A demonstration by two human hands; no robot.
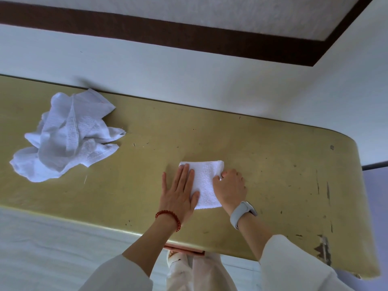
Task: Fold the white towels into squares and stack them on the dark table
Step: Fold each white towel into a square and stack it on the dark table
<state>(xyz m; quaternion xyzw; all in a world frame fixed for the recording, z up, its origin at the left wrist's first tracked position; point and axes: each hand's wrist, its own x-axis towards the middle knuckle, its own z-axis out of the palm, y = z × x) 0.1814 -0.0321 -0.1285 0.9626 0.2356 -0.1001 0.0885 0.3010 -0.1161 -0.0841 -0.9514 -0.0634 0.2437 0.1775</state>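
Observation:
A small folded white towel [205, 181] lies flat on the olive-gold table [273, 175], near its front edge. My left hand [179, 192] presses flat on the towel's left side, fingers straight. My right hand [231, 186] sits at the towel's right edge with fingers curled, pinching the upper right corner. A crumpled heap of white towels [67, 135] lies at the table's far left, well apart from both hands.
The table's back edge meets a white wall [189, 76] with a dark brown band. The right end of the table is rounded and scuffed, with chipped paint at the front right corner [323, 250]. White floor or bedding shows below the front edge.

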